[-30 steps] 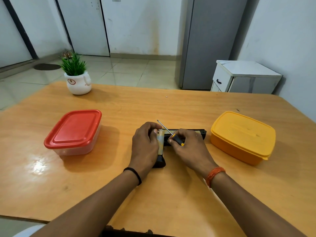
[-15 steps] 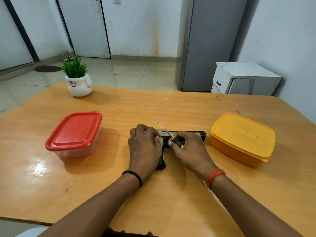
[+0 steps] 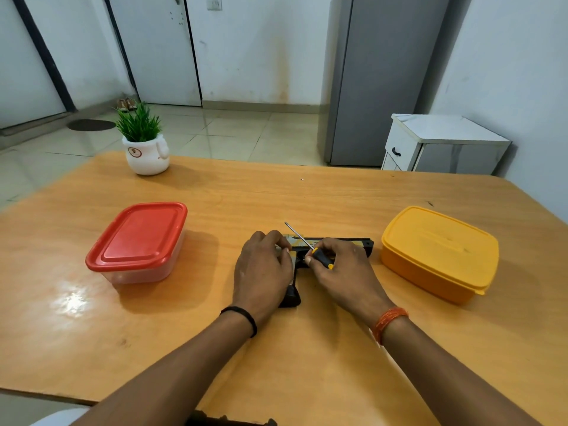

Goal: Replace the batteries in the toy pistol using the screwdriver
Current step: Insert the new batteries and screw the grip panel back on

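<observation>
Head view: pistol (image 3: 356, 242) lies flat mid-table (image 3: 276, 358), barrel pointing right, grip toward near edge. Left hand (image 3: 261, 272) lies over the grip, fingers curled on it near the top. Right hand (image 3: 344, 272) sits on the pistol's middle, fingers curled around the screwdriver (image 3: 307, 245); black-yellow handle in the fingers, shaft slanting up and far-left, tip in the air. Hands close together, almost touching. Batteries not visible. Red-lid box (image 3: 138, 241) left of the hands, well apart. Yellow box (image 3: 439, 250) right, just beside the barrel end. Potted plant (image 3: 144, 142) far left on table. Black band on left wrist, orange thread on right.
</observation>
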